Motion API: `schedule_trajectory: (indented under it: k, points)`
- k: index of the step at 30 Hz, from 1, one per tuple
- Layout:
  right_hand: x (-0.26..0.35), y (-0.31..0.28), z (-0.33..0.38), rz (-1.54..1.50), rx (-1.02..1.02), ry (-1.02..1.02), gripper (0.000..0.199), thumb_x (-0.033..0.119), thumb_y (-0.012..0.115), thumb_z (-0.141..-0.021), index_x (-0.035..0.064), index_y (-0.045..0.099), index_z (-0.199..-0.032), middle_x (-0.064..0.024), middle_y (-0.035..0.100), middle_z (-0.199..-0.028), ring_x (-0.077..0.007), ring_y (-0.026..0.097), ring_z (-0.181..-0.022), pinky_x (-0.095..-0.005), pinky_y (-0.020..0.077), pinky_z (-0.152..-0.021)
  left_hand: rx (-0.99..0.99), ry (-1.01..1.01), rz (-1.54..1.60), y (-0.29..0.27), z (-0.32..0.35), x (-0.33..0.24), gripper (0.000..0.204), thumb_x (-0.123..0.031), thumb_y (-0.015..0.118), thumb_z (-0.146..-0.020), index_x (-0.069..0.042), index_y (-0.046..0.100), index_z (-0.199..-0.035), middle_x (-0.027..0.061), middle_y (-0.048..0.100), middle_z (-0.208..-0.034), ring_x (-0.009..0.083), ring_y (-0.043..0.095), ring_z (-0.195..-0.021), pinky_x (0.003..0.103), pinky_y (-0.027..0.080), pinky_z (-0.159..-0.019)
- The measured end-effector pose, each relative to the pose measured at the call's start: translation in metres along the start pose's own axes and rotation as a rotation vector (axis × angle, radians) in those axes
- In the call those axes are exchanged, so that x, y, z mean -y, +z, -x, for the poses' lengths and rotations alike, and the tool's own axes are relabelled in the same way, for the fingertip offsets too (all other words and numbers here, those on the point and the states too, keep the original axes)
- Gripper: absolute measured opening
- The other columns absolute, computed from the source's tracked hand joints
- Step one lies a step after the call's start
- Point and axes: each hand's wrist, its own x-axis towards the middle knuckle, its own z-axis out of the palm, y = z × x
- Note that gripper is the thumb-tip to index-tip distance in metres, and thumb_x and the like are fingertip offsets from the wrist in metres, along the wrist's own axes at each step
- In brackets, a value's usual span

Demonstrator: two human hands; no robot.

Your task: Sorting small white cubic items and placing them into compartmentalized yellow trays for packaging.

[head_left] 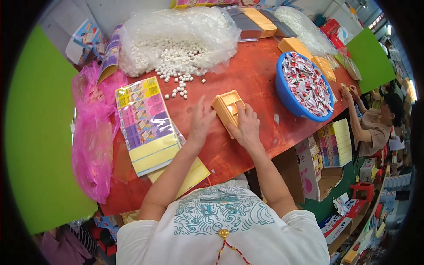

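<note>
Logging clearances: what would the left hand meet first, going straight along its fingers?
Probably the small, loose white cube ahead of the left hand, or, just missing it, the clear plastic bag; depth is unclear.

Right hand on a pale-orange case, left hand just beside it

So the plastic case sits on the table, right hand on it, left hand just to its left. Sticker sheets lie further left, then a carrier bag past those. Behind, there's a bag of cubes, some loose in front. Tub full of packets is off right.
</note>
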Motion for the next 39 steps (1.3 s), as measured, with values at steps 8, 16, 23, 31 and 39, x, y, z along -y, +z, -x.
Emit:
schedule_trajectory:
  k: [8, 16, 23, 31, 39]
  points:
    - [0.001, 0.006, 0.034, -1.149, 0.169, 0.156, 0.063, 0.017, 0.070, -0.080, -0.0017, 0.047, -0.136, -0.0142, 0.057, -0.125, -0.0231, 0.057, -0.114, -0.0325, 0.0466, -0.097, -0.049, 0.223, 0.352, 0.039, 0.058, -0.002, 0.085, -0.009, 0.056, -0.083, -0.002, 0.011, -0.155, 0.0199, 0.036, -0.146, 0.0280, 0.040, -0.131, 0.036, 0.033, -0.111]
    - [-0.018, 0.020, 0.032, -1.144, 0.162, 0.086, 0.072, 0.022, 0.068, -0.086, -0.0007, 0.036, -0.146, -0.0152, 0.051, -0.136, -0.0235, 0.052, -0.124, -0.0333, 0.0430, -0.102, -0.053, 0.290, 0.218, 0.046, 0.046, -0.003, 0.083, -0.011, 0.056, -0.083, 0.003, 0.014, -0.154, 0.0228, 0.019, -0.158, 0.0317, 0.018, -0.147, 0.036, 0.018, -0.119]
    - [-0.012, 0.027, 0.026, -0.481, -0.166, 0.010, 0.052, 0.030, 0.063, -0.091, 0.0021, 0.048, -0.133, -0.0151, 0.048, -0.132, -0.0259, 0.048, -0.123, -0.0385, 0.0407, -0.101, 0.084, 0.238, 0.054, 0.031, 0.039, -0.008, 0.077, -0.017, 0.059, -0.087, 0.003, 0.022, -0.151, 0.0214, 0.033, -0.149, 0.0297, 0.033, -0.138, 0.037, 0.026, -0.115]
    - [-0.028, 0.000, 0.024, -1.259, -0.041, 0.365, 0.021, 0.018, 0.067, -0.086, -0.0005, 0.063, -0.094, -0.0070, 0.060, -0.104, -0.0114, 0.056, -0.082, -0.0265, 0.0443, -0.077, 0.316, 0.300, -0.326, 0.038, 0.029, -0.031, 0.065, -0.022, 0.054, -0.089, 0.001, 0.034, -0.146, 0.0270, 0.043, -0.138, 0.0409, 0.041, -0.129, 0.043, 0.032, -0.111]
    - [-0.039, -0.001, 0.029, -1.562, 0.114, 0.448, 0.006, 0.010, 0.066, -0.086, 0.0062, 0.063, -0.083, 0.0013, 0.063, -0.078, -0.0061, 0.056, -0.072, -0.0221, 0.0434, -0.068, 0.220, 0.543, -0.954, 0.051, 0.061, -0.046, 0.068, -0.035, 0.060, -0.088, 0.001, 0.041, -0.144, 0.0298, 0.031, -0.148, 0.0428, 0.042, -0.128, 0.050, 0.037, -0.100]
